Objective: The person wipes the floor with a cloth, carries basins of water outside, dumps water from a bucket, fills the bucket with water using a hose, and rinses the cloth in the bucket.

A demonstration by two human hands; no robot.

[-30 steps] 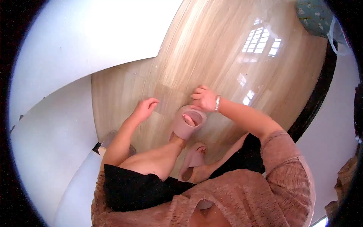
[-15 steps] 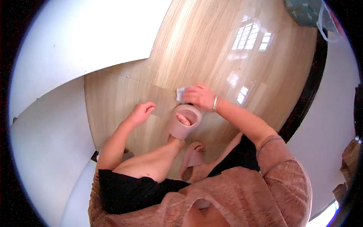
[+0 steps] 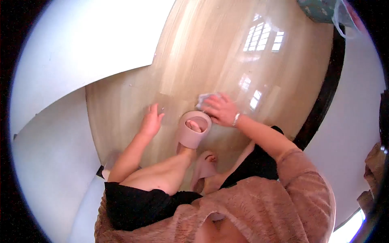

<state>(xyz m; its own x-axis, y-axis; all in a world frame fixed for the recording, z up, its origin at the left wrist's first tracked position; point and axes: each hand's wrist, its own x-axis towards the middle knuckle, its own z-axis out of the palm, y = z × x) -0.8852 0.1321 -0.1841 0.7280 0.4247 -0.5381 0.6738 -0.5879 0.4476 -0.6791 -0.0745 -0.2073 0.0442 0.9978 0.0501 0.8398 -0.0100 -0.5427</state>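
My right hand [image 3: 221, 109], with a bracelet at the wrist, presses a crumpled whitish cloth [image 3: 206, 100] on the glossy wood-look floor [image 3: 178, 77]. It is just beyond the toe of a pink slipper [image 3: 192, 135] on my foot. My left hand [image 3: 151, 120] is left of that slipper, low over the floor. Its fingers are apart and nothing is in them. A second pink slipper [image 3: 201, 172] is on my other foot, nearer my body.
A large white panel [image 3: 93, 36] covers the upper left. A dark baseboard [image 3: 324, 93] runs along the right wall. At the upper right are a patterned green item [image 3: 318, 9] and a clear plastic bag [image 3: 342, 20]. Brown fabric [image 3: 375, 166] hangs at the far right.
My right hand has moved slightly right with the cloth, which was hidden in the first frame. My left hand's fingers have spread from a curled shape. The view has shifted a little.
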